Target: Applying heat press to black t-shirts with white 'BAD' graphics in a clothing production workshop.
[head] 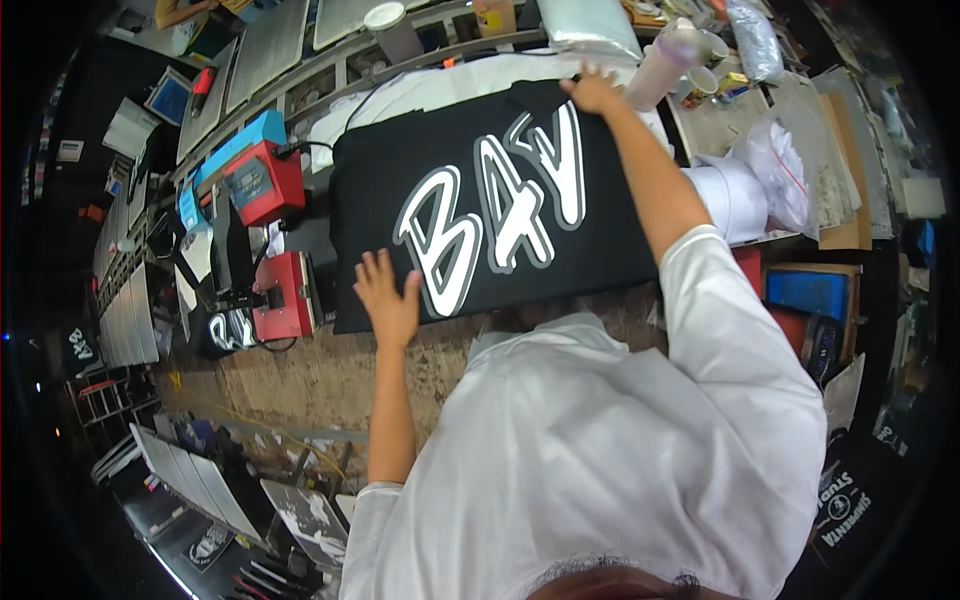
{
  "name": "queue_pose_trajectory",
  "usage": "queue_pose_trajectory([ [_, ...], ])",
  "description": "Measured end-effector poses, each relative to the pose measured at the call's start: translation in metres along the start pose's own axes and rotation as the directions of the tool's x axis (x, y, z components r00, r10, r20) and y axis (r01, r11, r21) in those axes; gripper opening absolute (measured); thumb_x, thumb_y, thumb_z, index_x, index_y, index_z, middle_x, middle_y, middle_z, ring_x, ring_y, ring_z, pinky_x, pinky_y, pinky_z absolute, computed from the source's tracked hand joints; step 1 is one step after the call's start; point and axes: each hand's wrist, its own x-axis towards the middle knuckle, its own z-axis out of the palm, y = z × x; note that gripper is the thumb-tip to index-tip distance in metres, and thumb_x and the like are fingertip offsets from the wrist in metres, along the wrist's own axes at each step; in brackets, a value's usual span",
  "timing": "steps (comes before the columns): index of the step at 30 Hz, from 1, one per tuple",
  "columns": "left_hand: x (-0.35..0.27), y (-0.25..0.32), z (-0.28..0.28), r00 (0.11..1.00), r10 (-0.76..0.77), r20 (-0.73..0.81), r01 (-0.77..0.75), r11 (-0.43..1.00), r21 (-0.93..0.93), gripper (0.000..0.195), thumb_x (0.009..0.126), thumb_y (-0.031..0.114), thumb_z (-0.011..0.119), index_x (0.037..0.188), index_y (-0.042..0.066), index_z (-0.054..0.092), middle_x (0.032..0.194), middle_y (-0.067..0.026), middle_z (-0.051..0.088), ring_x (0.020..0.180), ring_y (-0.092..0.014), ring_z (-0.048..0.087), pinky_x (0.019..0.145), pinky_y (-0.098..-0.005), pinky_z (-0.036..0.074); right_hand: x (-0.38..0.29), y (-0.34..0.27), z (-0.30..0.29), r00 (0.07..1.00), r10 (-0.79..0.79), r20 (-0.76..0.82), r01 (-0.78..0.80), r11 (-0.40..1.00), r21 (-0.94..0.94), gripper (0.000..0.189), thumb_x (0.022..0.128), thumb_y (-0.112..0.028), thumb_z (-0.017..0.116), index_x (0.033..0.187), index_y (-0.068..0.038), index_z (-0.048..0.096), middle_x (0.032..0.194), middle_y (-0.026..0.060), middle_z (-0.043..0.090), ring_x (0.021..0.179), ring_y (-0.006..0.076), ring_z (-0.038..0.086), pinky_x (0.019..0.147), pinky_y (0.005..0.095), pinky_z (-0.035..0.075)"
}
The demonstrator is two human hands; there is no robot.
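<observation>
A black garment [442, 150], probably a T-shirt, is spread out in front of me with large white letters [506, 202] outlined in grey. My left hand [388, 300] rests flat near its lower left corner, fingers apart, beside the first letter. At the far right corner, my right hand [592, 91] reaches out with spread fingers and touches the cloth. Next to that hand a flap of black fabric [536, 96] is folded over and hides the top of the last letters. White cloth [420, 84] shows beneath and behind the garment.
A machine with a red control box [262, 184], apparently a heat press, stands to the left. A tall whitish container [660, 67] is close beyond my right hand. A lidded tub [394, 34] and plastic-wrapped packs [589, 30] line the back. White rolls [724, 191] sit at right.
</observation>
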Motion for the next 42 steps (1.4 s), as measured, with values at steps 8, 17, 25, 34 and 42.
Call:
queue_pose_trajectory([
  [8, -0.092, -0.098, -0.027, 0.69, -0.708, -0.152, 0.568, 0.66, -0.493, 0.037, 0.093, 0.03, 0.063, 0.108, -0.004, 0.062, 0.103, -0.0161, 0.065, 0.095, -0.024, 0.061, 0.084, -0.0326, 0.047, -0.185, 0.111, -0.023, 0.996, -0.036, -0.085, 0.052, 0.981, 0.188, 0.032, 0.088, -0.031, 0.063, 0.083, 0.0, 0.067, 0.087, 0.0202, 0.067, 0.086, 0.0386, 0.065, 0.079, 0.046, 0.049],
  [17, 0.024, 0.016, -0.024, 0.929, -0.187, -0.32, 0.089, 0.95, -0.298, 0.029, 0.09, 0.026, 0.066, 0.105, 0.001, 0.064, 0.125, -0.0166, 0.057, 0.119, -0.033, 0.048, 0.102, -0.0412, 0.035, -0.087, -0.05, 0.022, 0.678, -0.735, 0.017, 0.734, 0.676, -0.062, 0.064, 0.092, -0.043, 0.055, 0.139, -0.001, 0.043, 0.147, 0.019, 0.038, 0.139, 0.0355, 0.032, 0.114, 0.0532, 0.021],
  [25, -0.079, -0.06, -0.008, 0.562, -0.801, -0.206, 0.59, 0.563, -0.578, 0.036, 0.086, 0.029, 0.073, 0.103, -0.002, 0.063, 0.094, -0.011, 0.061, 0.094, -0.024, 0.061, 0.083, -0.0341, 0.048, -0.105, 0.068, -0.032, 0.903, -0.358, -0.235, 0.388, 0.917, 0.091, 0.042, 0.09, -0.036, 0.058, 0.111, 0.0, 0.062, 0.1, 0.0265, 0.065, 0.089, 0.0434, 0.063, 0.079, 0.0494, 0.049],
  [34, -0.108, -0.076, -0.015, 0.525, -0.735, 0.429, 0.332, -0.287, -0.899, 0.041, 0.09, 0.046, 0.063, 0.091, 0.005, 0.062, 0.078, -0.0028, 0.063, 0.072, -0.013, 0.06, 0.068, -0.0282, 0.049, -0.292, 0.172, 0.014, 0.929, 0.095, 0.359, -0.263, 0.85, 0.457, 0.06, 0.092, -0.042, 0.062, 0.125, 0.007, 0.049, 0.099, 0.0184, 0.061, 0.055, 0.0184, 0.06, 0.047, 0.0276, 0.05],
  [42, -0.13, -0.144, 0.01, 0.652, -0.578, 0.49, 0.543, -0.094, -0.834, 0.022, 0.089, 0.03, 0.067, 0.082, 0.01, 0.061, 0.079, -0.0028, 0.066, 0.069, -0.012, 0.061, 0.065, -0.0273, 0.05, -0.26, 0.227, 0.024, 0.882, -0.25, 0.4, 0.262, 0.965, 0.024, 0.032, 0.089, -0.027, 0.068, 0.09, 0.005, 0.063, 0.067, 0.0156, 0.063, 0.051, 0.0263, 0.06, 0.047, 0.0358, 0.049],
])
